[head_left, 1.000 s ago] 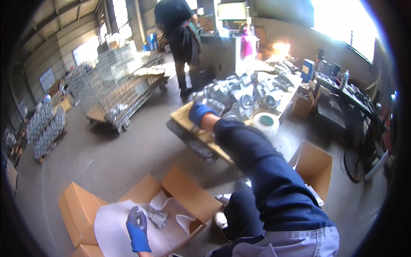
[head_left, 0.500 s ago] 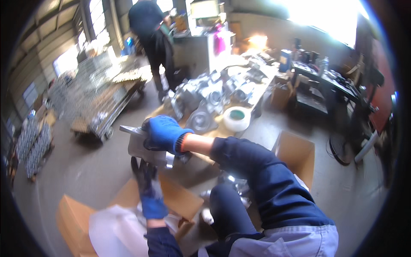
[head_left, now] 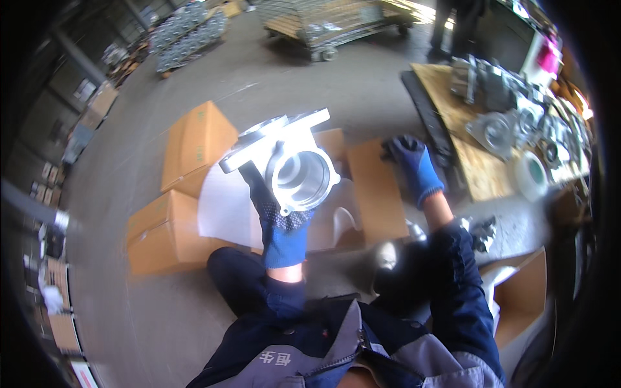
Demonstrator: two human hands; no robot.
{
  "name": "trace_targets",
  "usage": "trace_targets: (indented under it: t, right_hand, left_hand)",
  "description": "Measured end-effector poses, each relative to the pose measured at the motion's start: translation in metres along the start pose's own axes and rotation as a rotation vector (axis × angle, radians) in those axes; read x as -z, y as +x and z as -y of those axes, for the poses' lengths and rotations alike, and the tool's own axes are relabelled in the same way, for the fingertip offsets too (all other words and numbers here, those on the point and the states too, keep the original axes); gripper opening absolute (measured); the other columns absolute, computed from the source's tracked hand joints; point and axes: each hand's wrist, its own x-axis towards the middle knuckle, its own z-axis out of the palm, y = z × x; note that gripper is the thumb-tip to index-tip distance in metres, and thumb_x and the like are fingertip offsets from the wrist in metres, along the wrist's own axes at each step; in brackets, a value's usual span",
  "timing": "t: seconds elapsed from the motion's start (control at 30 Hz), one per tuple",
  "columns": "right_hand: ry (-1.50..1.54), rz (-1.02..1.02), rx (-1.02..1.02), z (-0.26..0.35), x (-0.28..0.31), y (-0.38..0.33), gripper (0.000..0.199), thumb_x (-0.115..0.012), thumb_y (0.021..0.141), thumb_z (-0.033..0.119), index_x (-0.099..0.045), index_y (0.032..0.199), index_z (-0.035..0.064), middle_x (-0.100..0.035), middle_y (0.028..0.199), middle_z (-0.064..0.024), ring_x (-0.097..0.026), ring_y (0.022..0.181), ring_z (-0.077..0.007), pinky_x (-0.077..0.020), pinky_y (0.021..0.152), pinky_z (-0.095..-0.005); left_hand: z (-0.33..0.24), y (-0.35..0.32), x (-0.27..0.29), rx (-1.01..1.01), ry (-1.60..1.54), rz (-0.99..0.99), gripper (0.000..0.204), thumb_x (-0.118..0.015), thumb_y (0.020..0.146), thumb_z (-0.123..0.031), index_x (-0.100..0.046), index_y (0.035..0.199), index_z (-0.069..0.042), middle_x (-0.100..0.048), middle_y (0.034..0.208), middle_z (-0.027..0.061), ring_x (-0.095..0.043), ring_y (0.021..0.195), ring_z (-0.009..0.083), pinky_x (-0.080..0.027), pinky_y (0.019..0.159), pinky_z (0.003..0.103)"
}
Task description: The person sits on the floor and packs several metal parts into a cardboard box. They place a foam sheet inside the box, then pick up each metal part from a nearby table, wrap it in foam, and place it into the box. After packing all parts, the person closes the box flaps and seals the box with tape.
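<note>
Carefully, we clasp the metal casting from below in our left hand, over the paper-lined carton; our right hand, apart and empty, fingers loosely spread, could best steady it against tipping.

Sleeves are navy, 2 gloves blue and dark-fingered, the jacket grey-and-navy with white lettering.

Silvery metal castings are heaped on the wooden surface, and a white roll is set near its edge. The grey floor is occupied by an open cardboard box, another box and a wheeled cart farther off.
</note>
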Motion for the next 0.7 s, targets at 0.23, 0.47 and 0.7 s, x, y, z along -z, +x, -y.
trace_targets:
  t: [0.23,0.47,0.7]
  right_hand:
    - [-0.635,0.225,-0.024,-0.021,-0.019,-0.009,0.030,-0.060,0.094,0.023,-0.070,0.084,-0.0033,-0.070,0.074,-0.0153,-0.072,0.062,-0.0233,-0.0538,0.064,-0.0330]
    - [-0.847,0.284,-0.041,-0.021,-0.034,-0.011,0.035,-0.059,0.095,0.028,-0.070,0.081,-0.0022,-0.069,0.072,-0.0153,-0.071,0.061,-0.0241,-0.0537,0.064,-0.0344]
    - [-0.882,0.326,-0.063,-0.028,-0.035,-0.008,0.033,-0.060,0.098,0.026,-0.069,0.085,-0.0033,-0.070,0.076,-0.0135,-0.071,0.063,-0.0228,-0.0546,0.063,-0.0327]
  left_hand:
    - [-0.028,0.025,0.024,0.021,-0.266,-0.140,0.063,-0.071,0.089,-0.027,-0.043,0.138,0.001,-0.056,0.126,0.0173,-0.056,0.117,0.0306,-0.049,0.098,0.047]
    - [-0.032,-0.021,0.039,-0.082,0.088,-0.277,0.068,-0.075,0.084,-0.026,-0.044,0.138,0.001,-0.056,0.127,0.0160,-0.057,0.116,0.0287,-0.050,0.098,0.045]
    - [-0.030,-0.015,0.051,-0.082,0.050,-0.298,0.073,-0.079,0.079,-0.025,-0.044,0.138,0.000,-0.057,0.127,0.0146,-0.057,0.116,0.0268,-0.051,0.097,0.044]
